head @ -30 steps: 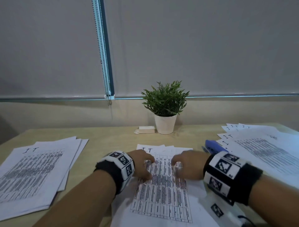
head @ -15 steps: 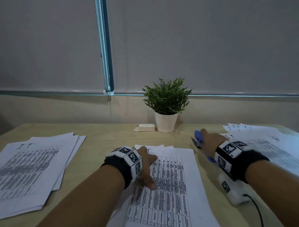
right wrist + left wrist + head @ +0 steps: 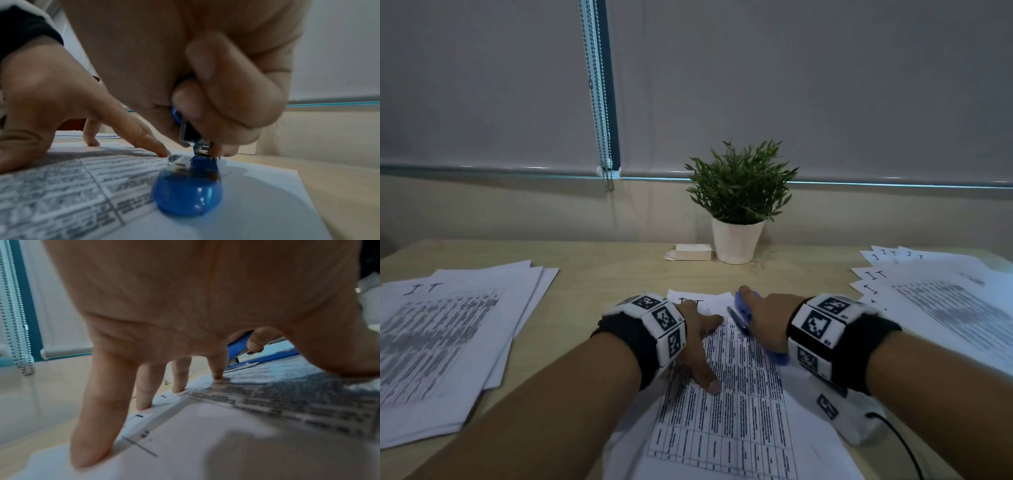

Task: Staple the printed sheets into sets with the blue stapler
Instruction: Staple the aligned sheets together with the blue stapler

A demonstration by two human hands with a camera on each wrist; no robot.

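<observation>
Printed sheets (image 3: 726,404) lie between two paper stacks (image 3: 441,342), a potted plant (image 3: 738,212) behind them.

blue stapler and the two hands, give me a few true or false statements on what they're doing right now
1. The right hand grips the blue stapler. True.
2. The left hand is lifted clear of the paper. False: its spread fingertips press on the centre sheets.
3. The stapler lies on the left paper stack. False: it is over the centre sheets near their top right part, in the right hand's grip.
4. A potted plant stands at the back of the desk. True.
5. The small white box sits to the right of the plant pot. False: it sits to the pot's left.
</observation>
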